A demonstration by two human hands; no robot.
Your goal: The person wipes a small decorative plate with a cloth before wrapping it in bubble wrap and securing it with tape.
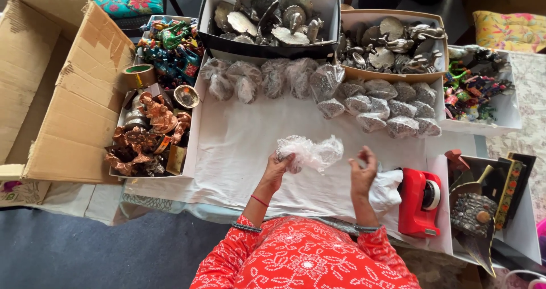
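The left hand (277, 169) is gripping a bundle of clear bubble wrap (310, 152), its fingers closed on the bundle's left end, and is holding it raised just above the white cloth-covered table (239, 147). The bundle's long axis is running roughly left to right across the view, its free end pointing toward the right hand (363, 172); what it encloses cannot be made out through the wrap. The right hand is hovering just beside that free end, fingers loosely curled and parted, holding nothing that can be seen. A crumpled white sheet (385, 191) is lying just below and to the right of the right hand, and a red tape dispenser (420, 201) is standing right beside that sheet. Further up the table, well apart from both hands, a row of wrapped parcels (318, 90) is lying in front of two open boxes of silver-coloured metal pieces (273, 16). At the left, a tray of copper-coloured figurines (151, 132) is sitting beside a large open cardboard box (54, 90), with a roll of tape (139, 74) resting at the tray's upper corner.
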